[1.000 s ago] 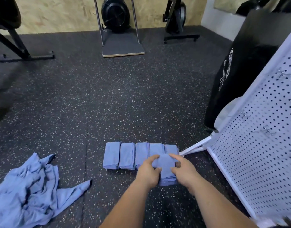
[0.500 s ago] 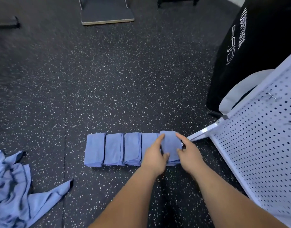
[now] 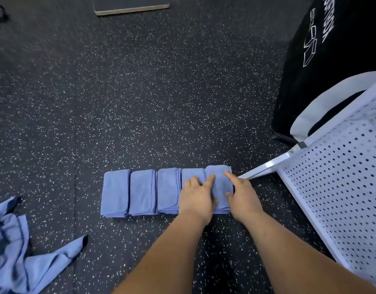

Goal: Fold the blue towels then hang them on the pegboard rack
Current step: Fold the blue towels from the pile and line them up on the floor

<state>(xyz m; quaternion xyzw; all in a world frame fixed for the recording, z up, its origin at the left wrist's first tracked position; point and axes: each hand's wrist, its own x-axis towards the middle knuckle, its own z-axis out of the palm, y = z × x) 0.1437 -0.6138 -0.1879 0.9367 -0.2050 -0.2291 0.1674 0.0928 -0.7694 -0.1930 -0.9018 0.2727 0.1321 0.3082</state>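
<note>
Several folded blue towels [image 3: 142,192] lie side by side in a row on the speckled black floor. The rightmost folded towel [image 3: 220,183] lies at the row's right end, flat between my hands. My left hand [image 3: 196,198] rests on its left edge and on the neighbouring towel, fingers extended. My right hand [image 3: 242,198] touches its right edge with the index finger stretched forward. A heap of unfolded blue towels [image 3: 15,251] lies at the lower left. The white pegboard rack [image 3: 340,187] stands at the right, its foot bar close to the row's right end.
A black bag with white lettering [image 3: 331,49] stands behind the pegboard rack at the upper right. A grey platform base [image 3: 130,6] lies at the top of the view. Speckled rubber floor spreads beyond the towel row.
My hands carried the folded towel forward and set it down at the right end of the row. The view tilted further down toward the floor.
</note>
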